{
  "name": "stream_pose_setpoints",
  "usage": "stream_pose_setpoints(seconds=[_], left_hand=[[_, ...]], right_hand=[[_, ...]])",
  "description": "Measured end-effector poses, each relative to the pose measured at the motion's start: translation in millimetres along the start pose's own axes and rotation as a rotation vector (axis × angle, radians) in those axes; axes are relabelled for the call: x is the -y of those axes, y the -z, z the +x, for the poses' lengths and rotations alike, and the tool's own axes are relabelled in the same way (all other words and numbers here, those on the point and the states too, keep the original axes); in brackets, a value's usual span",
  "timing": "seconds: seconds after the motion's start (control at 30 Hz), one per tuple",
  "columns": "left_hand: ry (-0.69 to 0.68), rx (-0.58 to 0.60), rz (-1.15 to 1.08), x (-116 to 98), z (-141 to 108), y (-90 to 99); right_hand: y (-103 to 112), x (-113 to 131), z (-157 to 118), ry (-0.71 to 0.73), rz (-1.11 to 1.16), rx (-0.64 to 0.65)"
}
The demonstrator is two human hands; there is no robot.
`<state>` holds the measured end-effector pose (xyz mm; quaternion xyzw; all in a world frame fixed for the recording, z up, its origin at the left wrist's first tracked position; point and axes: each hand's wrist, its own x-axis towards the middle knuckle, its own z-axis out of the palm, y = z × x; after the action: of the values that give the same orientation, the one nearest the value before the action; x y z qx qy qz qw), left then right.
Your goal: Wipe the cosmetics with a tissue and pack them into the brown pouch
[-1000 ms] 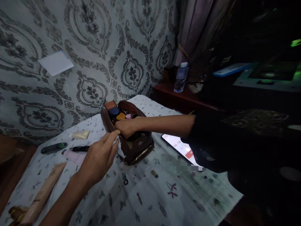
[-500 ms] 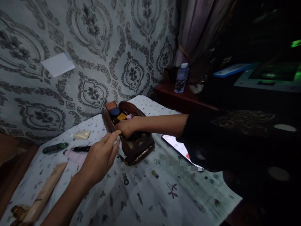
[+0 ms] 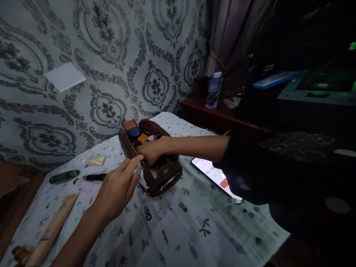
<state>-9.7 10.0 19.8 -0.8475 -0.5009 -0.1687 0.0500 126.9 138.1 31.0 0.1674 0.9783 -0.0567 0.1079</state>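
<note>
"Brown zippered pouch (image 3: 151, 181), open along its top, on a surface covered with a printed cloth (image 3: 178, 230): where does it lie?"

"Its far end is near the wall-side edge of the surface; its near end, bordered by a metal zip, faces the camera wearer."

"How are the two hands placed?"

"Left hand (image 3: 119, 185): thumb and index finger form a narrow pinch on the pouch's left rim. Right hand (image 3: 151, 151): inside the opening, back uppermost. Its fingertips are hidden, so whether they are spread, narrowed or closed on an object cannot be told."

"Which contents are visible?"

"Beyond the right hand, toward the pouch's far end: a round blue lid (image 3: 135, 132), an orange-yellow item (image 3: 142, 137) and a pink cap (image 3: 151, 138)."

"And the surroundings?"

"Toward the left edge of the surface: a pale yellow tube (image 3: 96, 160), a slender dark green object (image 3: 63, 176), a black pen-shaped stick (image 3: 94, 177) and a pink tube (image 3: 85, 186), the last partly hidden by the left hand. Near the near-left corner, a long beige tube (image 3: 54, 230) lies beside a gold-toned object (image 3: 20, 255). Right of the pouch, a smartphone (image 3: 210, 174) with a lit screen is partly covered by a black sleeve (image 3: 250, 170). Beyond the right edge, a white-capped bottle (image 3: 214, 90) stands upright on a dark red cabinet (image 3: 194, 105)."
</note>
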Motion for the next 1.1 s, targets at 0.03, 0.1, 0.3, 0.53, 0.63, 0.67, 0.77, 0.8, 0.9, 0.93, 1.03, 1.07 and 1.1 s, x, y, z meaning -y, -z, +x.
stream_pose_setpoints(seconds=[0.03,0.1,0.3,0.53,0.63,0.67,0.77,0.8,0.9,0.93,1.03,1.07,1.1], left_hand=[[0.004,-0.005,-0.001,0,-1,-0.1],[0.015,-0.023,-0.006,0,-3,-0.5],[0.030,-0.057,-0.041,1,-10,-4.7],[0.037,-0.065,-0.065,1,-10,-7.0],[0.043,-0.062,-0.071,0,-10,-7.1],[0.043,-0.063,-0.075,0,-11,-7.2],[0.053,-0.063,-0.082,0,-11,-8.0],[0.057,-0.062,-0.085,0,-11,-8.3],[0.063,-0.056,-0.100,2,-12,-9.2],[0.062,-0.058,-0.103,2,-12,-9.4],[0.066,-0.060,-0.102,3,-13,-9.6],[0.066,-0.059,-0.101,3,-13,-9.4],[0.067,-0.055,-0.101,2,-13,-9.2]], right_hand=[[1,-2,-1,0.000,0.020,-0.012],[4,-6,-5,0.003,0.075,-0.041],[15,-16,-21,-0.017,0.183,-0.176],[4,-3,-22,0.027,-0.020,-0.104],[-1,-2,-16,0.019,-0.004,-0.081],[-2,-2,-15,0.016,0.002,-0.076],[1,-4,-14,0.031,0.024,-0.075],[3,-5,-16,0.033,0.028,-0.078],[12,-8,-21,0.011,0.039,-0.061],[15,-8,-23,0.000,0.041,-0.051],[22,-7,-27,-0.018,0.044,-0.031],[23,-6,-28,-0.025,0.037,-0.033],[24,-5,-29,-0.032,0.029,-0.034]])
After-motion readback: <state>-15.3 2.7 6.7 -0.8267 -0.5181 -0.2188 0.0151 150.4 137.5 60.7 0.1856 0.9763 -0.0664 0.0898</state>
